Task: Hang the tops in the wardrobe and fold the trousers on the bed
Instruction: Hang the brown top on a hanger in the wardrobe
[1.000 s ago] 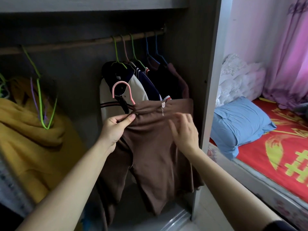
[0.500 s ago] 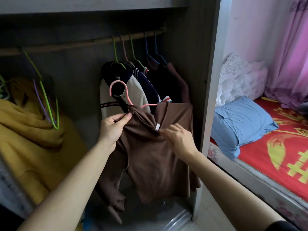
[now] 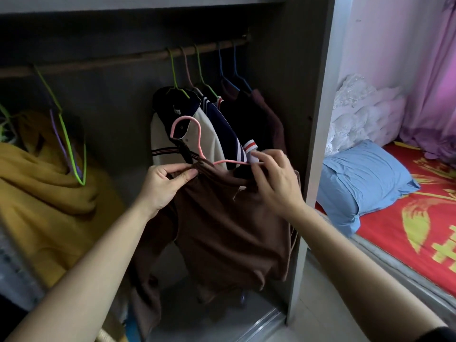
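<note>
A brown top (image 3: 222,225) hangs in front of the open wardrobe, partly threaded on a pink wire hanger (image 3: 187,134). My left hand (image 3: 165,183) pinches the top's neck where the hanger's stem comes out. My right hand (image 3: 274,178) pinches the hanger's bare right arm and the collar edge beside it. The hanger's left arm is hidden inside the fabric. Its hook points up, well below the wooden rail (image 3: 123,59).
Several tops (image 3: 222,124) hang on coloured hangers at the rail's right end. An empty green hanger (image 3: 71,144) hangs on the left above a yellow garment (image 3: 42,193). The wardrobe's side panel (image 3: 318,144) separates it from the bed (image 3: 419,218) with a blue pillow (image 3: 362,178).
My right hand rose from the top's front to the hanger's right arm, which now shows bare above the collar. The left hand kept its pinch at the neck.
</note>
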Demonstrator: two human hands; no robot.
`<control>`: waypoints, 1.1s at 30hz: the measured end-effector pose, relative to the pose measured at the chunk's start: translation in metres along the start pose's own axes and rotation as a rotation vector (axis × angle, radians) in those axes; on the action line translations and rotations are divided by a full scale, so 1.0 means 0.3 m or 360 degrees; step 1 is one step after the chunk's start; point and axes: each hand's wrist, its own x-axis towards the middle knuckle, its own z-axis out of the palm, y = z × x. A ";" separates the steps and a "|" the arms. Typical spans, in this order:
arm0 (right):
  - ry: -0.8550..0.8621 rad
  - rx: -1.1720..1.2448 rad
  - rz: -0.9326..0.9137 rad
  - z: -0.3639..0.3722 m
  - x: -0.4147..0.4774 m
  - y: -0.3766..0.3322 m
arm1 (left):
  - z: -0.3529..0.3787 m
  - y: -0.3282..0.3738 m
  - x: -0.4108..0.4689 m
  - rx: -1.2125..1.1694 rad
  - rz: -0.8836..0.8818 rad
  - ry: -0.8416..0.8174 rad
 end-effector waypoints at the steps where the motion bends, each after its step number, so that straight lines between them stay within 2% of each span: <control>1: -0.0087 -0.0124 -0.0031 -0.007 0.037 -0.007 | -0.003 0.007 0.001 0.0004 0.0010 -0.0013; 3: -0.0416 -0.0220 -0.0150 -0.021 0.109 -0.024 | -0.005 0.017 -0.001 0.0020 0.0044 -0.0040; 5: -0.0701 -0.0094 -0.0252 -0.024 0.158 -0.042 | -0.005 0.015 -0.001 0.0075 0.0082 -0.0051; 8: -0.0916 0.0021 -0.0293 -0.023 0.203 -0.041 | -0.034 -0.003 0.001 0.0206 0.0116 -0.0043; 10: -0.0901 -0.0132 -0.0310 -0.029 0.217 -0.002 | -0.089 -0.026 0.008 0.0264 0.0117 0.0073; 12: -0.0835 -0.0233 -0.0179 -0.043 0.219 0.049 | -0.168 -0.052 0.011 0.0272 0.0070 0.0246; 16: -0.0666 -0.0076 -0.0031 -0.045 0.221 0.065 | -0.265 -0.097 0.000 0.0328 -0.0014 0.0297; 20: -0.0689 0.0049 -0.0059 -0.009 0.240 -0.012 | -0.285 -0.119 0.011 0.0488 -0.0180 0.0144; 23: -0.0707 0.0105 -0.0093 0.009 0.247 -0.055 | -0.275 -0.104 0.011 0.0418 -0.0237 -0.0048; 27: -0.0746 0.0156 -0.0049 0.017 0.260 -0.104 | -0.214 -0.048 0.017 0.0241 -0.0091 -0.0250; 30: -0.0815 0.0221 0.0114 0.000 0.266 -0.142 | -0.190 -0.039 0.042 0.0179 0.0126 -0.0034; 33: -0.1071 0.0430 0.0280 -0.045 0.274 -0.193 | -0.188 -0.046 0.068 0.0117 0.0217 0.0135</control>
